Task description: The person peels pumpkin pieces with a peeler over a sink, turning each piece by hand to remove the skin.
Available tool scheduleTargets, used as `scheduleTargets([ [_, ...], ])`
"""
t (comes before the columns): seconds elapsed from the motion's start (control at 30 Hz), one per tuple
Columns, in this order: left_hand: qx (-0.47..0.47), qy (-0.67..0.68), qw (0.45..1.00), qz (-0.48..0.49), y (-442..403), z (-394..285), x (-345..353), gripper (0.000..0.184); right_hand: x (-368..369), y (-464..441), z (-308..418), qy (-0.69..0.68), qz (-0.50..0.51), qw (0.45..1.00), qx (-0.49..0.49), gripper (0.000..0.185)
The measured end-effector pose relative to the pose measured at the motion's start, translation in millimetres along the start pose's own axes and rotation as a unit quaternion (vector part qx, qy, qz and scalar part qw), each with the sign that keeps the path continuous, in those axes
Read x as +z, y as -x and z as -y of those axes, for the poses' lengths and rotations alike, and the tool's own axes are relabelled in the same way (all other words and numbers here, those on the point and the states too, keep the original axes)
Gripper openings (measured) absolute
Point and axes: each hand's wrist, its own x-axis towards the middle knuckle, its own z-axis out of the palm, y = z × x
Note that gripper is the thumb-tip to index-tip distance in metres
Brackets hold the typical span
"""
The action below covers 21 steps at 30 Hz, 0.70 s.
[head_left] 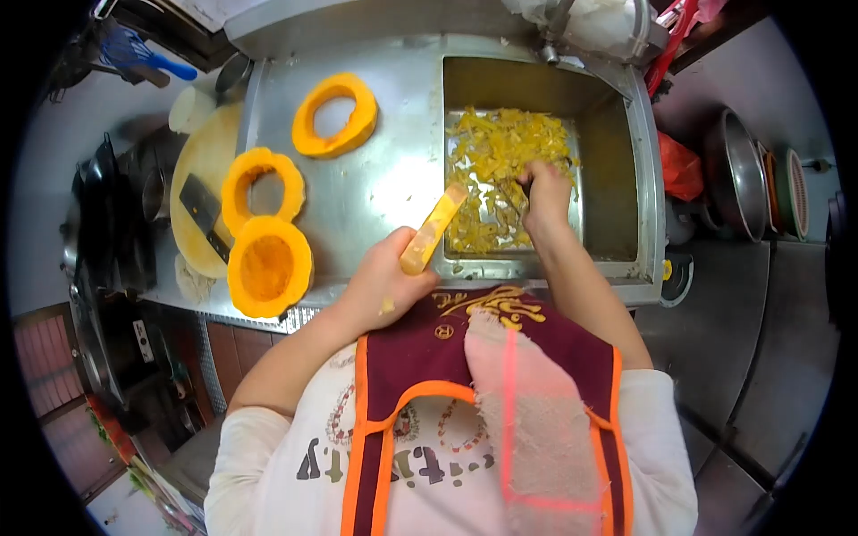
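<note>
My left hand (393, 272) is closed around a pumpkin slice (433, 230), which it holds tilted at the sink's near left edge. Pale and orange patches show on the slice's outer side. My right hand (547, 192) is inside the sink, above a heap of yellow pumpkin peelings (509, 143). Its fingers are curled round something dark and slim, mostly hidden, whose kind I cannot make out. On the steel counter to the left lie a pumpkin ring (307, 125), a second pumpkin ring (234, 192) and a pumpkin end piece (270, 266) with an orange hollow.
A round cutting board (192, 152) with a cleaver (204, 210) on it is at the left. The steel sink (612, 179) has raised walls, with a faucet (550, 49) at its back. Metal bowls (737, 174) stand to the right.
</note>
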Motion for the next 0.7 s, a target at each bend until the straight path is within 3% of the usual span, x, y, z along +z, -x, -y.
scheduleTargets([
  [0.03, 0.000, -0.013, 1.000, 0.003, -1, -7, 1, 0.030, 10, 9, 11, -0.057, 0.035, 0.998, 0.008, 0.021],
  [0.1, 0.002, -0.027, 1.000, -0.003, -4, -17, 4, 0.028, 51, 61, 52, -0.026, 0.037, 0.999, -0.011, 0.034],
  [0.17, 0.023, -0.017, 1.000, -0.009, -6, -19, 8, 0.028, 63, 92, 55, 0.062, 0.150, 0.986, -0.045, 0.047],
  [0.27, 0.022, -0.064, 0.998, -0.012, -8, -16, 5, 0.028, 55, 59, 21, 0.047, 0.111, 0.986, -0.113, 0.042],
  [0.3, 0.017, -0.091, 0.996, -0.014, -7, -15, 4, 0.028, 49, 47, 30, 0.120, 0.023, 0.983, -0.134, 0.031],
  [0.37, 0.062, -0.069, 0.996, -0.015, 5, -4, 8, 0.026, -7, -20, -18, 0.265, -0.034, 0.953, -0.140, 0.014],
  [0.43, 0.083, -0.047, 0.995, -0.022, 3, 8, 6, 0.024, -16, -23, -13, 0.092, -0.032, 0.994, 0.042, 0.014],
  [0.47, 0.078, -0.038, 0.996, -0.022, 4, 10, 7, 0.024, -23, -16, -19, 0.011, -0.034, 0.989, 0.147, 0.015],
  [0.5, 0.073, -0.030, 0.997, -0.021, 2, 9, 7, 0.023, -3, 6, 1, -0.057, -0.034, 0.989, 0.134, 0.012],
  [0.67, 0.122, -0.027, 0.992, -0.020, -3, 8, 12, 0.024, 64, 91, 56, 0.058, 0.146, 0.987, -0.045, 0.034],
  [0.7, 0.115, -0.027, 0.993, -0.020, -3, 10, 12, 0.024, 61, 87, 51, 0.032, 0.141, 0.988, -0.045, 0.039],
])
